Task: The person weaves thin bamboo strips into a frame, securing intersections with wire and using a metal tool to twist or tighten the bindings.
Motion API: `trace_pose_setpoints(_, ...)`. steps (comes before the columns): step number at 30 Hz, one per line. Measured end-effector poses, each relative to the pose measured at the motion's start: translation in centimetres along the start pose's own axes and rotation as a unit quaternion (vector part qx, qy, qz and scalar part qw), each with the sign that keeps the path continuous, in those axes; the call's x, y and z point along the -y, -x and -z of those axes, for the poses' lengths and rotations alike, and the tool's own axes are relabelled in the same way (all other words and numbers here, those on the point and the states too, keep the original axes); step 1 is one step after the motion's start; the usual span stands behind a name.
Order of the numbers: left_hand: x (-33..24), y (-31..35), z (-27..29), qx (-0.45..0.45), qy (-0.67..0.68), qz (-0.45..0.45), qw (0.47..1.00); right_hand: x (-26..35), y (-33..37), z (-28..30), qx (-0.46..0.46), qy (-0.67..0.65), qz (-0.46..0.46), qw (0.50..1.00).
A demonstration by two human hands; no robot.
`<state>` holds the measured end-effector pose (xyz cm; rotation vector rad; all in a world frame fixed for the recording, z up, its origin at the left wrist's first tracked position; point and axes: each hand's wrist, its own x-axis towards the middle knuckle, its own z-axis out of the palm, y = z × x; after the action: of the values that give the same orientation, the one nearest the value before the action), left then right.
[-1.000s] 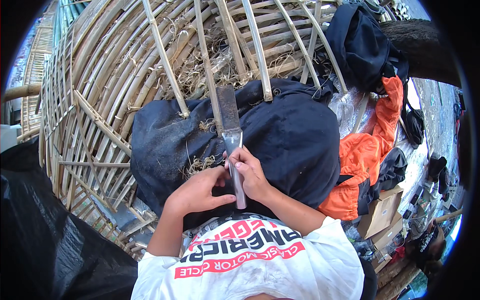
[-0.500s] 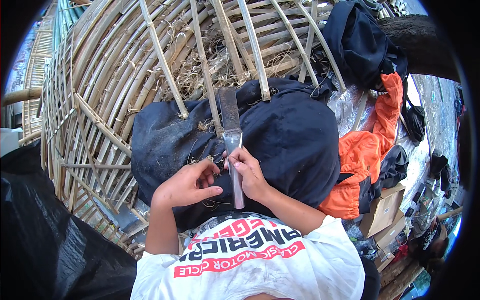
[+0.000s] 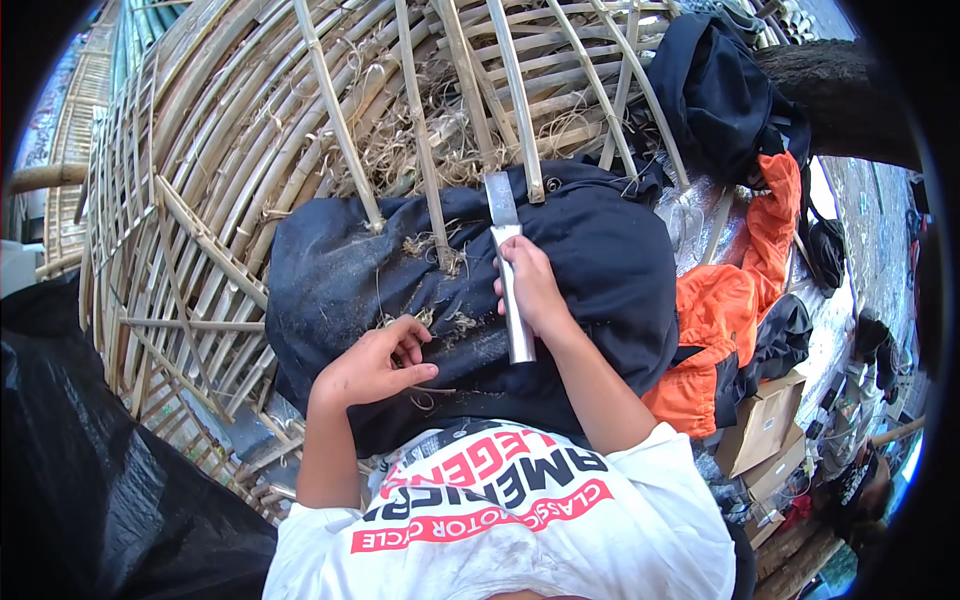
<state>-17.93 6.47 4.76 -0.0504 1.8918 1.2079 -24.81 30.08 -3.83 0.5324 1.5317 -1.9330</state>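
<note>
My right hand [image 3: 535, 285] is closed around the silver tubular handle of a knife [image 3: 503, 200] with a flat, square-ended blade. The blade points away from me, and the handle's end comes out below my fist. Black cloth [image 3: 610, 265] spreads under both hands, dusty and dotted with curled shavings. Low over its left part, my left hand [image 3: 370, 365] holds nothing; its fingers are loosely bent and its thumb stands apart. Several split bamboo strips [image 3: 425, 130] rest their near ends on the cloth, ahead of my hands.
A large woven bamboo frame [image 3: 200, 200] curves across the left and far side, with shavings caught in it. Black plastic sheeting [image 3: 110, 470] hangs at the near left. Orange-and-black fabric [image 3: 715, 310], a cardboard box [image 3: 762, 425] and a thick log [image 3: 835, 95] are on the right.
My right hand has moved right and away from me with the knife, which has turned so a brighter blade face shows. The left hand has stayed nearly in place.
</note>
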Motion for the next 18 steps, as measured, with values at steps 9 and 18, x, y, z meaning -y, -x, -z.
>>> trace_pose_setpoints(9, 2.3, 0.6, 0.4, 0.0, 0.115, 0.008, 0.993, 1.3, 2.7, -0.7, -0.022, -0.038, 0.148, 0.988)
trace_pose_setpoints(18, 1.8, 0.9, 0.9, -0.006, 0.107, -0.005, 0.994, 3.8, 4.3, 1.5, -0.051, -0.088, 0.192, 0.976)
